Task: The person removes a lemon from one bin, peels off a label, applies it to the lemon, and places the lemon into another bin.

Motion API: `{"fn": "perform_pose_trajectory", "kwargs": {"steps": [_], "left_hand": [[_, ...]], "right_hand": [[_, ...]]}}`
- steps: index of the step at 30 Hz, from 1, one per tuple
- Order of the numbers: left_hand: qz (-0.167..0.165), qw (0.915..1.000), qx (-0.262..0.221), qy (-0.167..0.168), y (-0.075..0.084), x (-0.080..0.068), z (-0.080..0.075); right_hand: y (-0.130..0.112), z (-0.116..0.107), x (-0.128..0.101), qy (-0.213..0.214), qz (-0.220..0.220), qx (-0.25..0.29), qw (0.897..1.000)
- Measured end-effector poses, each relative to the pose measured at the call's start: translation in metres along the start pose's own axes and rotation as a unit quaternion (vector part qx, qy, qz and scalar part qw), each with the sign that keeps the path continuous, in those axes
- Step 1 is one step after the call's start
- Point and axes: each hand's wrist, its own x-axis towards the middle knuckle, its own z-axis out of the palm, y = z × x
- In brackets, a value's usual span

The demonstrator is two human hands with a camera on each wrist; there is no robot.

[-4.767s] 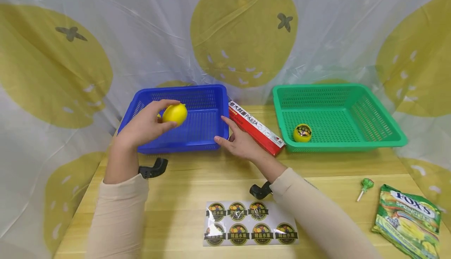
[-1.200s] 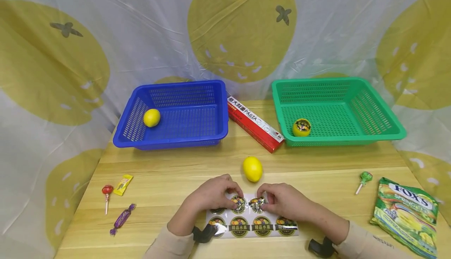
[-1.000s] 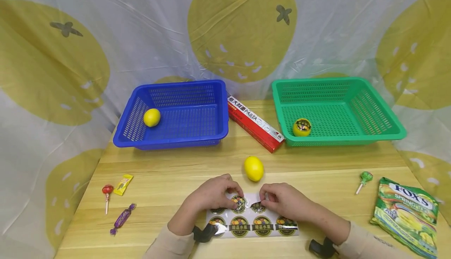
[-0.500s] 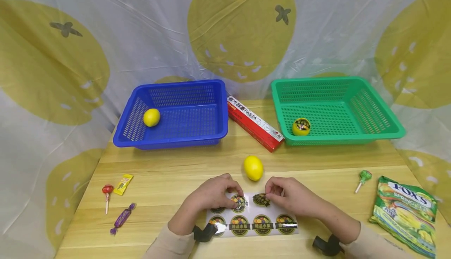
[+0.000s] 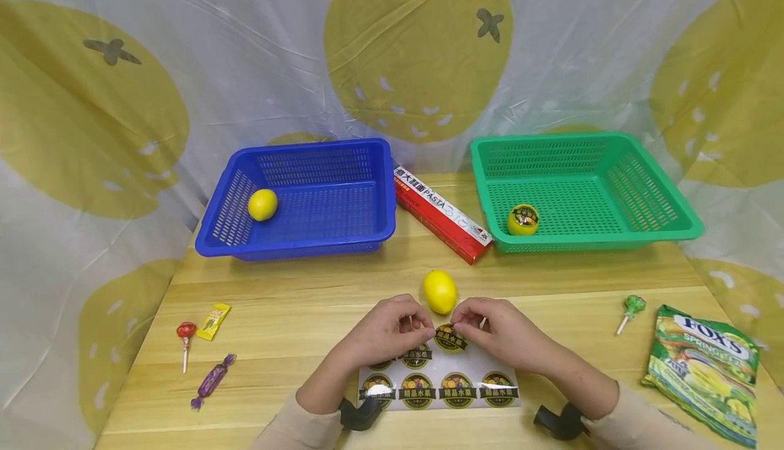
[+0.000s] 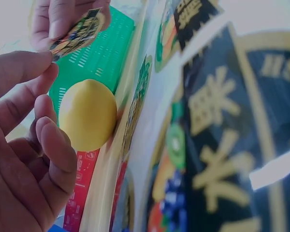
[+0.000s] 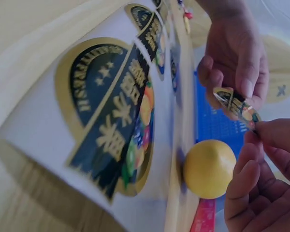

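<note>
A person sits at a wooden surface [image 5: 294, 300] with both hands raised just above a sticker sheet [image 5: 437, 385]. The left hand [image 5: 386, 333] and the right hand [image 5: 499, 331] meet over one round sticker [image 5: 450, 336], each pinching an edge of it between thumb and fingertips, so the sticker hangs clear of the sheet with its sticky side kept off the skin. The wrist views confirm both pinches. Just beyond the hands, a bare lemon [image 5: 439, 291] lies on the surface, close enough to reach.

Two baskets stand at the back. The blue basket [image 5: 306, 242] on the left holds one plain yellow lemon [image 5: 262, 204]. The green basket [image 5: 612, 235] on the right holds one labelled lemon [image 5: 523, 219] wearing a dark sticker. A red pasta box [image 5: 441, 213] lies between them. Loose sweets [image 5: 211, 348] lie at the left, a green lollipop [image 5: 631, 308] and a candy bag [image 5: 704, 375] at the right.
</note>
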Motion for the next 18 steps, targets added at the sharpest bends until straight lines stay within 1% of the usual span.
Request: {"fn": "perform_pose_trajectory", "kwargs": {"steps": [4,7,11,15,18], "left_hand": [[0.007,0.9996,-0.025,0.012,0.0,-0.001,0.001],[0.001,0.9978,-0.056,0.034,-0.002,-0.001,0.002],[-0.025,0.9934,-0.087,0.071,-0.002,-0.001,0.005],[-0.051,0.9896,-0.094,0.096,-0.001,0.002,0.008],[-0.077,0.9852,-0.099,0.116,0.001,0.008,0.009]], "right_hand": [[-0.003,0.001,0.002,0.021,0.002,0.006,1.0],[-0.003,0.002,0.003,0.038,0.011,0.007,0.999],[-0.003,0.003,0.004,0.054,0.047,0.012,0.997],[-0.002,0.002,0.009,0.081,0.076,0.018,0.994],[-0.001,0.002,0.016,0.109,0.095,0.02,0.989]]}}
